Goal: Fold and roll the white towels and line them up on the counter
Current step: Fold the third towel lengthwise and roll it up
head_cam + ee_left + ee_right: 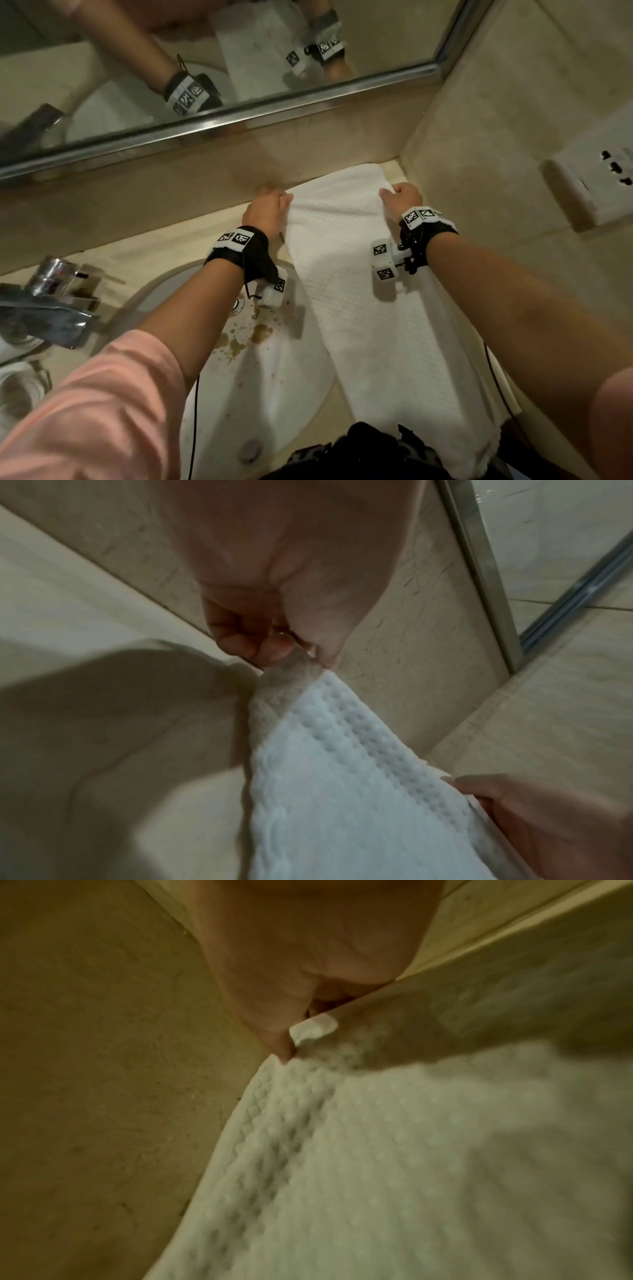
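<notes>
A long white waffle-textured towel [359, 291] lies folded lengthwise on the beige counter [171, 246], running from the back wall to the front edge, where its end hangs over. My left hand [270, 205] pinches the towel's far left corner [291, 674] with curled fingers [246, 639]. My right hand [402, 197] pinches the far right corner [313, 1027] against the thumb. In the left wrist view my right hand [534, 813] shows at the towel's [342, 791] other edge. The towel [377, 1164] fills the right wrist view below the hand.
A white sink basin [260, 359] with brown stains lies left of the towel, partly under it. A chrome tap [51, 298] stands at the left. A mirror [205, 68] runs along the back wall. A wall socket [596, 178] is on the right wall.
</notes>
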A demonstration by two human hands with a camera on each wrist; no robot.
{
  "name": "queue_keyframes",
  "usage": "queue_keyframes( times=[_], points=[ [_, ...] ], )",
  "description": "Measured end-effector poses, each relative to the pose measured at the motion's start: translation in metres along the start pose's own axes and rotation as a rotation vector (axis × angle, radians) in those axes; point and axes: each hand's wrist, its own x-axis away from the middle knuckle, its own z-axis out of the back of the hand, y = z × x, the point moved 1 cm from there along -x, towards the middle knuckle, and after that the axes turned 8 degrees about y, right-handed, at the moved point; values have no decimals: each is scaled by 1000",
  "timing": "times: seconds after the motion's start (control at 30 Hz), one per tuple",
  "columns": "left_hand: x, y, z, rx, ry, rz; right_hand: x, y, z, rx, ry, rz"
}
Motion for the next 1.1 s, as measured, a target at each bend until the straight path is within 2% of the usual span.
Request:
queue_keyframes(
  times=[0.1,0.27,0.37,0.47,0.53,0.67,0.93,1.1],
  points=[
    [-1,3,5,-49,75,-6,-3,-12,-3,-163,50,-40],
    [7,6,6,-60,220,36,-8,-27,-6,-169,33,-79],
    [11,3,-2,-55,188,23,-14,-21,-11,-78,-37,-94],
    [12,2,-6,100,199,63,-15,-24,-13,-96,-8,-97],
    [11,2,-6,206,218,131,-5,-37,-9,-167,50,-66],
    [10,-4,-7,380,245,295,-10,-33,-9,-142,93,-20],
    [3,-7,-12,452,252,409,-9,-39,-10,-131,48,-21],
    [0,-9,-12,500,201,441,-12,-38,-14,-255,50,-54]
  ],
)
